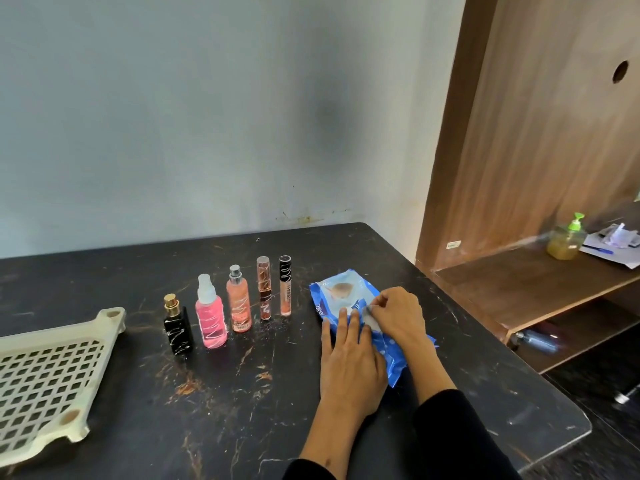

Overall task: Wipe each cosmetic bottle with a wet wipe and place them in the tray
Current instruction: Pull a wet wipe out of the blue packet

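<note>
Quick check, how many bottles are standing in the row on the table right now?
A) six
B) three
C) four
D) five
D: five stand upright in a row between the tray and the wipes pack: the black bottle, pink spray bottle, peach spray bottle, brown tube and black-capped tube. None is in the tray yet.

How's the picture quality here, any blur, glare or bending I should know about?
Head view: the bottles and tray are fairly sharp; the soap dispenser and shelf at far right are smeared with blur. The wide angle bends the table edge and wooden panel. Light is soft and even, with faint sheen on the table and a dark smudge on the wall.
</note>
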